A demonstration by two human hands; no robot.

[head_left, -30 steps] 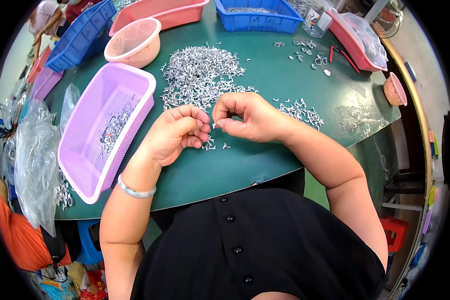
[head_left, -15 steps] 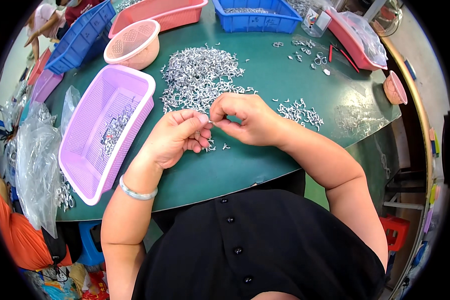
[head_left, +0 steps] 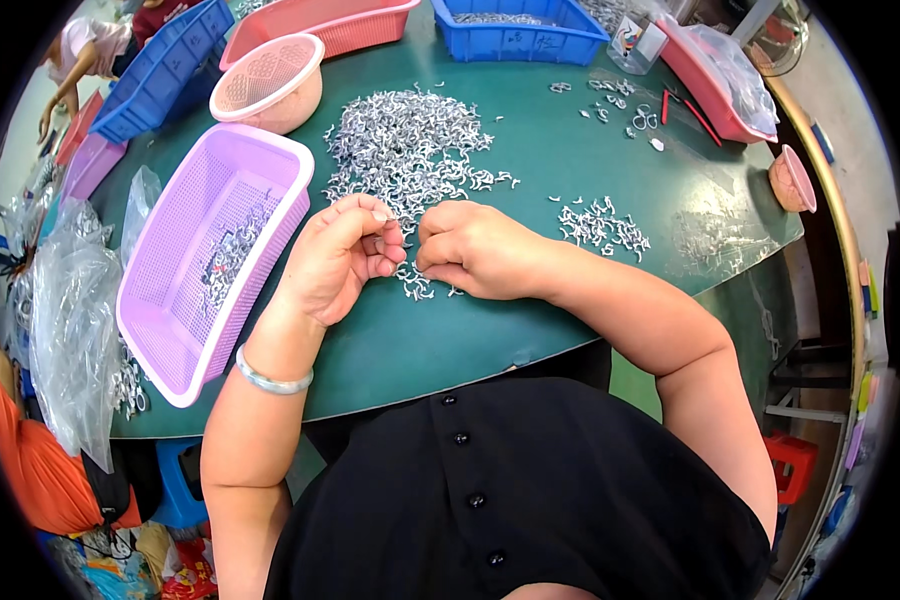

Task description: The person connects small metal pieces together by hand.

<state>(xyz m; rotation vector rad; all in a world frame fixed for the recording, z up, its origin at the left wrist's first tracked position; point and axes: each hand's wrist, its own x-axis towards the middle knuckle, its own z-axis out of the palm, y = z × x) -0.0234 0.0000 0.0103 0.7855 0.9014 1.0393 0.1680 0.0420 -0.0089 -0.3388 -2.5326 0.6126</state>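
Note:
A large heap of small curved silvery metal pieces (head_left: 400, 140) lies on the green table (head_left: 570, 320) in front of my hands. My left hand (head_left: 335, 255), with a pale bangle (head_left: 273, 382) on its wrist, is held palm up with thumb and fingers curled together; what they pinch is too small to name. Close beside it, my right hand (head_left: 485, 250) reaches down with bunched fingertips at a few loose metal pieces (head_left: 415, 282) near the table's front. Its fingertips are partly hidden. A smaller group of the pieces (head_left: 605, 228) lies right of my right hand.
On the left stands a lilac basket (head_left: 160, 330) holding more pieces, beside a peach bowl (head_left: 270, 90) and clear plastic bags (head_left: 70, 330). Blue bins (head_left: 520, 45), a pink tray (head_left: 715, 105) and red-handled pliers (head_left: 695, 115) lie farther back. Another person (head_left: 90, 50) is at the upper left.
My hands, whose fingertips met before, are now apart. The right hand has dropped toward the loose pieces on the table; the left has drawn slightly up and left.

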